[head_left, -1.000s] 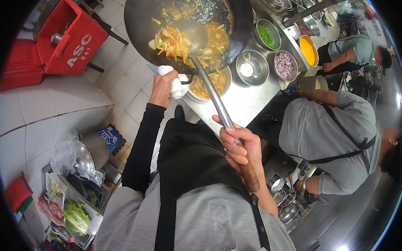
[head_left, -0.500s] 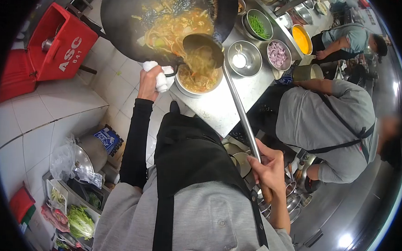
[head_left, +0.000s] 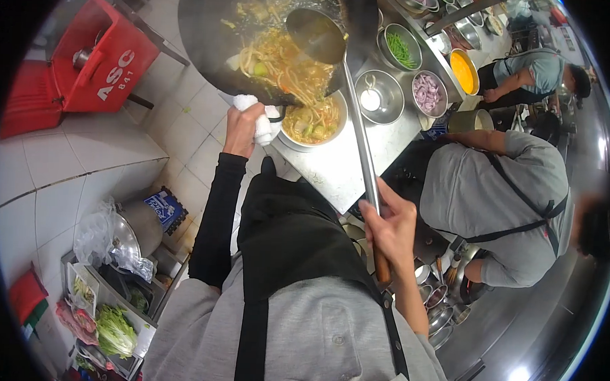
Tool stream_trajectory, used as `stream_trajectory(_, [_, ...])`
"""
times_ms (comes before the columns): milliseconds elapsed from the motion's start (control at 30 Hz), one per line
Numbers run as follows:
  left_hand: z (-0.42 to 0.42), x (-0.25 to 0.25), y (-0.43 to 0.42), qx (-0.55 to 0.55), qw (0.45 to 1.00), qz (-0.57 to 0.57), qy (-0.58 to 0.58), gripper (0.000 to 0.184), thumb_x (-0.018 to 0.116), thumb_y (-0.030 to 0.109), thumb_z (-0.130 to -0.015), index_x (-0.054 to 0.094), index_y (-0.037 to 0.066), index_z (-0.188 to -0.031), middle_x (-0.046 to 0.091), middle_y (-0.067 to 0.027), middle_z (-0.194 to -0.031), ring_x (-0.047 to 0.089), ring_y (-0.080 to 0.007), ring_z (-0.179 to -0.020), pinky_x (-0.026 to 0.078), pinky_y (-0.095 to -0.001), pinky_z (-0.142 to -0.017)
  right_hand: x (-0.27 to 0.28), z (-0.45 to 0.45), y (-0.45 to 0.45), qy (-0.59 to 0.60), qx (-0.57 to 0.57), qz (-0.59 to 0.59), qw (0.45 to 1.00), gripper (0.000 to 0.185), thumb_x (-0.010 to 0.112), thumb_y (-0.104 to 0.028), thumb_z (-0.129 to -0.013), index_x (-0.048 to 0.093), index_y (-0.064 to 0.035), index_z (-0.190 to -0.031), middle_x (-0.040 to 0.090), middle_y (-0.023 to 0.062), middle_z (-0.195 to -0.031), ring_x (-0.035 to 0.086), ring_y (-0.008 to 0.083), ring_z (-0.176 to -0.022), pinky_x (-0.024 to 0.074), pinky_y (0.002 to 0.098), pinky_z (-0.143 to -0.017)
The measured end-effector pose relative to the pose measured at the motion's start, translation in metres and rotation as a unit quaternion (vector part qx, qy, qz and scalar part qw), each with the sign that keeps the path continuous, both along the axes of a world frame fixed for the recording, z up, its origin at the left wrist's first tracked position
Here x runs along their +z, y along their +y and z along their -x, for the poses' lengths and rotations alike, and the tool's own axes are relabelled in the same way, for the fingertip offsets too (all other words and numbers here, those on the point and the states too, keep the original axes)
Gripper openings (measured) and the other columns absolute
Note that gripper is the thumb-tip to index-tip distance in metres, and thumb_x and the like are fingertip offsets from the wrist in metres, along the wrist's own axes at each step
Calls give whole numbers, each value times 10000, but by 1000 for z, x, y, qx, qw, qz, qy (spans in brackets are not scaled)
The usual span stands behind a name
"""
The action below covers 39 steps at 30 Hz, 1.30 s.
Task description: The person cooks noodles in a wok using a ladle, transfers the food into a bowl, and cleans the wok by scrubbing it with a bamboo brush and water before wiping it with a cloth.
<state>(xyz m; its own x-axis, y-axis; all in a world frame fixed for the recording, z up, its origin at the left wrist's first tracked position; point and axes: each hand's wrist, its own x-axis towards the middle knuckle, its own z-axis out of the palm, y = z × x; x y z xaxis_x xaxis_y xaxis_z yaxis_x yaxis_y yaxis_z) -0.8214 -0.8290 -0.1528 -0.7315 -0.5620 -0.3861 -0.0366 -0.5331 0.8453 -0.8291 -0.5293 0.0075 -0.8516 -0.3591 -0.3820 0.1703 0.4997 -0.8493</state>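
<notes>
My left hand (head_left: 242,129) is closed round a folded white cloth (head_left: 261,125) at the handle of a large dark wok (head_left: 205,59). The wok tilts toward me, and noodles with vegetables and broth (head_left: 283,55) hang over its lip into a white bowl (head_left: 341,118). Noodles and green pieces lie in that bowl. In my right hand (head_left: 392,227) is the long handle of a ladle (head_left: 317,35), gripped near its wooden end. The ladle's round head is inside the wok, above the noodles. Steam blurs part of the wok.
On the metal counter (head_left: 326,171) stand a steel bowl (head_left: 381,99), a bowl of sliced onions (head_left: 427,93), one of chopped greens (head_left: 400,49) and a pan of yellow liquid (head_left: 463,72). Co-workers work to the right. A red bin (head_left: 108,63) is at left, lettuce (head_left: 115,332) lower left.
The ladle head has gone from over the bowl back up into the wok. Noodles now slide over the wok's lip, and the bowl holds more food.
</notes>
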Motion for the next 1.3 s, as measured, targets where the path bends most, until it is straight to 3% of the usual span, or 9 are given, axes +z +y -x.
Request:
stream_trajectory(200, [-5, -1, -2, -37, 999, 6, -9, 71, 607, 73, -818, 549, 84, -777, 526, 0, -722, 530, -121, -598, 418, -319, -528, 10, 10, -1, -61, 81, 31, 994, 476, 655, 23, -898, 640, 27, -1374, 574, -18, -586, 540, 59, -425, 433, 254, -385])
stream_trajectory(233, [-4, 0, -2, -38, 999, -4, -4, 66, 607, 74, -818, 552, 83, -785, 531, -4, -731, 537, -123, -613, 425, -319, -540, 24, 8, 0, -106, 94, 4, 990, 486, 639, 38, -878, 634, 35, -1363, 596, 41, -588, 583, 119, -453, 465, 298, -437])
stream_trajectory(333, [-7, -8, 0, -46, 998, -30, -7, 53, 611, 77, -817, 558, 80, -808, 544, -14, -758, 560, -132, -655, 447, -319, -575, -1, 1, -10, 178, 190, -7, 965, 506, 627, 47, -847, 621, 36, -1353, 611, 151, -641, 633, 213, -524, 494, 346, -522])
stream_trajectory(367, [-5, -9, 2, -51, 998, -39, -10, 51, 612, 79, -817, 561, 79, -816, 548, -18, -766, 568, -135, -668, 455, -320, -587, -6, 0, -20, 175, 169, -43, 969, 522, 618, 49, -825, 606, 36, -1346, 596, 224, -717, 655, 286, -598, 499, 369, -579])
stream_trajectory(600, [-8, -10, 4, -56, 997, -52, 1, 54, 616, 80, -815, 577, 59, -846, 575, -32, -795, 594, -154, -690, 491, -333, -618, -8, 23, -30, 200, 65, -95, 973, 484, 620, 27, -839, 620, 49, -1322, 518, 150, -592, 526, 137, -484, 462, 335, -525])
stream_trajectory(867, [-1, -1, 1, -53, 997, -48, -13, 61, 620, 93, -827, 563, 72, -816, 546, -12, -749, 560, -133, -635, 457, -316, -576, -14, 35, -41, -184, 3, 100, 978, 293, 611, 8, -923, 684, 81, -1197, 572, 53, -637, 539, 115, -409, 409, 289, -339])
stream_trajectory(1033, [-1, 9, 2, -42, 997, -53, -22, 70, 617, 97, -832, 556, 85, -800, 527, -2, -721, 530, -118, -594, 420, -315, -522, -17, 28, -47, -499, -113, 389, 766, 406, 525, -5, -967, 543, 129, -1350, 533, 74, -750, 400, 65, -406, 338, 223, -299])
stream_trajectory(1133, [-8, -2, -2, -48, 997, -63, -23, 75, 624, 95, -823, 553, 90, -799, 522, -3, -719, 534, -125, -596, 429, -320, -526, -8, 23, -47, -546, -130, 444, 699, 422, 519, 12, -963, 530, 134, -1367, 525, 71, -746, 394, 58, -401, 322, 213, -294])
stream_trajectory(1300, [-10, -10, -6, -10, 998, -61, -23, 121, 600, 55, -831, 525, 99, -746, 494, 12, -686, 478, -107, -538, 373, -312, -487, 38, 26, -13, -421, -104, 285, 855, 421, 554, 11, -944, 556, 153, -1340, 539, 68, -701, 396, 61, -377, 316, 219, -292])
